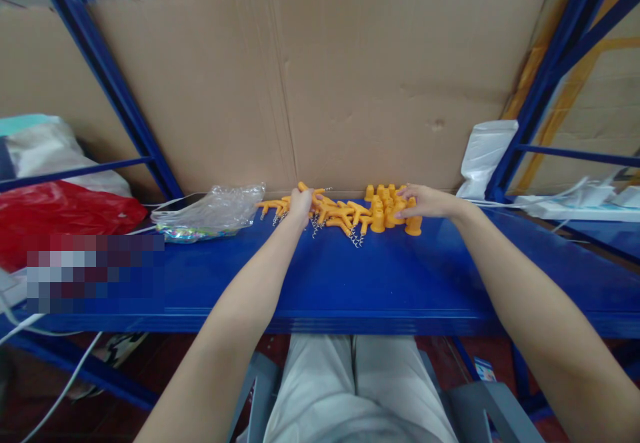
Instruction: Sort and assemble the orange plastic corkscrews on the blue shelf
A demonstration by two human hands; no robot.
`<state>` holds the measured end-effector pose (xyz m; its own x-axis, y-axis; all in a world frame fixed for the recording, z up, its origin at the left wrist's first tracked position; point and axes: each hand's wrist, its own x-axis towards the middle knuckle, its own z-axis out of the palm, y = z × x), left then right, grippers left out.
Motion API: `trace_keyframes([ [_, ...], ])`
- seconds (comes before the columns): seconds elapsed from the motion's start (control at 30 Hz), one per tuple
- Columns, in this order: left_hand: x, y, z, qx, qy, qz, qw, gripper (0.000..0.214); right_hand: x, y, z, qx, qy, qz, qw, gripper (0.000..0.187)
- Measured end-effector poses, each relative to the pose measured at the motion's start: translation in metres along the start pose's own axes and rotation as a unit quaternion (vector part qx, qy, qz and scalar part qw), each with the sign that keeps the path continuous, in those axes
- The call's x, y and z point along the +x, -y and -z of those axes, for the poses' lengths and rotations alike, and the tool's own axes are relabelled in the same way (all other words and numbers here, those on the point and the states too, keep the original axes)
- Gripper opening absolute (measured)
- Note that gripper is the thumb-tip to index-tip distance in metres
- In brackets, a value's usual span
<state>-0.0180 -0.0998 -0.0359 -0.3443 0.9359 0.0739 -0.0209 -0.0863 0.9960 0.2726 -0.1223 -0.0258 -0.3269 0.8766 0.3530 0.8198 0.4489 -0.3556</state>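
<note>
My left hand [301, 204] is closed round an orange corkscrew [305, 187] at the back of the blue shelf. Around and to the right of it lies a loose pile of orange corkscrews [340, 214] with T-shaped handles and bare metal spirals. Farther right, several orange cup-shaped pieces [379, 219] stand in a tight group. My right hand [423, 201] reaches over their right side, thumb and fingers curled about one orange cup-shaped piece [411, 203]. Part of that piece is hidden by the fingers.
A clear plastic bag [215, 213] with colourful contents lies left of the corkscrews. Cardboard [360, 83] walls off the back of the blue shelf [380, 283]. A white packet [485, 156] leans at the right, near a power strip [575, 208]. Red plastic [65, 219] is at the left.
</note>
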Motion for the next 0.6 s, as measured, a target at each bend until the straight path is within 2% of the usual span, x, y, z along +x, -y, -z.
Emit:
trace_keyframes([
  [0.03,0.0,0.0,0.0,-0.001,0.0,-0.001,1.0,0.01,0.0,0.0,0.002,0.075,-0.026,-0.023,0.997,0.029],
  [0.1,0.0,0.001,0.0,-0.005,-0.001,-0.004,1.0,0.009,0.001,0.003,0.006,0.237,-0.08,-0.064,0.966,0.03],
  [0.17,0.001,0.001,0.0,-0.007,-0.001,-0.006,1.0,0.009,0.001,0.008,0.009,0.372,-0.137,-0.077,0.915,0.03],
  [0.23,0.001,0.001,0.0,-0.007,-0.001,-0.008,1.0,0.01,0.001,0.013,0.011,0.465,-0.172,-0.078,0.865,0.03],
  [0.3,0.001,0.001,0.0,-0.007,-0.001,-0.007,1.0,0.011,0.001,0.016,0.014,0.519,-0.184,-0.088,0.83,0.027],
  [0.4,0.001,0.001,-0.001,-0.008,-0.002,-0.005,1.0,0.011,0.002,0.012,0.016,0.565,-0.197,-0.121,0.792,0.026],
  [0.53,-0.001,0.0,-0.001,-0.015,-0.006,-0.002,1.0,0.011,0.01,-0.009,0.016,0.62,-0.247,-0.18,0.723,0.028],
  [0.6,-0.003,-0.001,-0.001,-0.022,-0.008,-0.003,1.0,0.011,0.013,-0.02,0.015,0.631,-0.273,-0.2,0.698,0.029],
])
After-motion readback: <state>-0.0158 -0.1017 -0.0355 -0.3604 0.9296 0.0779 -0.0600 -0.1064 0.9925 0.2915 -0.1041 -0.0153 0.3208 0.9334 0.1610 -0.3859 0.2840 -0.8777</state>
